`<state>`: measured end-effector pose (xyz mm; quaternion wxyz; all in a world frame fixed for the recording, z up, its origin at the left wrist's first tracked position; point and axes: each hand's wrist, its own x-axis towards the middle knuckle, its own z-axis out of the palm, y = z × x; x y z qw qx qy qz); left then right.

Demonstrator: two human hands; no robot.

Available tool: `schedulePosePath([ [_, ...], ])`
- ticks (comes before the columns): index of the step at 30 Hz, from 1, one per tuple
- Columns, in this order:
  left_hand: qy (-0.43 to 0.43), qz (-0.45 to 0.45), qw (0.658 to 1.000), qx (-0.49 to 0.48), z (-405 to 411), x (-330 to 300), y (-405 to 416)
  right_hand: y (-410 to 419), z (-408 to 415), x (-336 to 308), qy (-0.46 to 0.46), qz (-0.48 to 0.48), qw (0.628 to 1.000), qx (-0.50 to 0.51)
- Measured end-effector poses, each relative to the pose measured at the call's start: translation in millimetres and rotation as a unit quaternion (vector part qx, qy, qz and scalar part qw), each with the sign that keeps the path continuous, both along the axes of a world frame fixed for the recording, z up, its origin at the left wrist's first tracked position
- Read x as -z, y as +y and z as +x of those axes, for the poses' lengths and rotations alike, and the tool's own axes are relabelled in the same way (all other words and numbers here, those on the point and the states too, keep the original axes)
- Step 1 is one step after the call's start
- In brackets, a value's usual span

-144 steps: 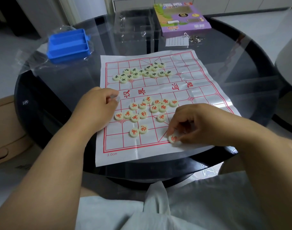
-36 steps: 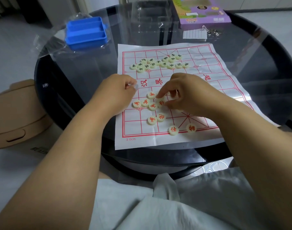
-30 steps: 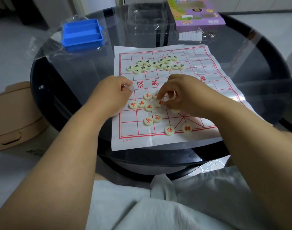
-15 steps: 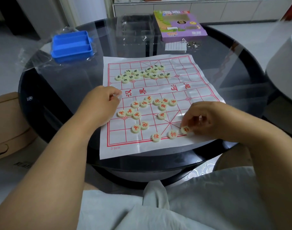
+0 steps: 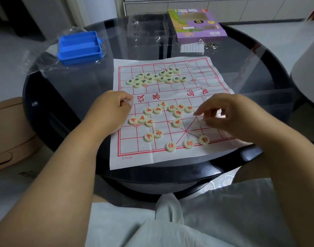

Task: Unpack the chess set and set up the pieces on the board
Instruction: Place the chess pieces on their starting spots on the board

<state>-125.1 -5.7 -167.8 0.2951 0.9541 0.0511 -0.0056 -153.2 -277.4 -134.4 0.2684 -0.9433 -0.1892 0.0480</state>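
A white paper board [image 5: 213,75] with red grid lines lies on the round glass table. Several green-lettered pieces [image 5: 155,77] are bunched on its far half. Several red-lettered pieces [image 5: 161,113] lie loose on the near half. Three red pieces sit in a row on the nearest line: one on the left [image 5: 171,146], one in the middle [image 5: 188,143], one on the right [image 5: 204,140]. My left hand [image 5: 113,108] is a closed fist resting on the board's left edge. My right hand [image 5: 222,113] hovers over the near right part, fingers apart and empty, its index tip close to a loose red piece [image 5: 188,109].
A blue compartment tray [image 5: 79,47] on clear wrapping sits far left. A clear plastic lid [image 5: 147,32], a purple box [image 5: 197,25], a paper slip [image 5: 192,48] and keys [image 5: 210,45] lie beyond the board. A white rounded object [image 5: 309,77] stands at right, a tan object [image 5: 8,132] on the floor at left.
My right hand has left the nearest line, where a third red piece now lies, and moved up toward the loose red pieces. My left hand has stayed put.
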Motion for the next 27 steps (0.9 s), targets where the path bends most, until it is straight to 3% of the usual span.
schedulePosePath([
  [4,-0.004,-0.009,1.0,-0.003,0,0,0,21,16,-1,-0.042,-0.037,0.998,-0.003],
  [14,-0.003,-0.02,1.0,0.002,0,-2,1,44,36,-3,-0.032,-0.169,0.982,-0.077],
  [21,0.002,-0.04,0.999,0.002,-2,-3,1,48,36,-4,-0.015,-0.203,0.975,-0.094],
  [24,0.003,-0.042,0.999,0.003,-2,-3,2,45,36,-6,-0.041,-0.189,0.978,-0.075],
  [27,0.005,-0.043,0.999,0.007,-1,-1,3,46,24,-13,-0.047,-0.11,0.991,-0.062],
])
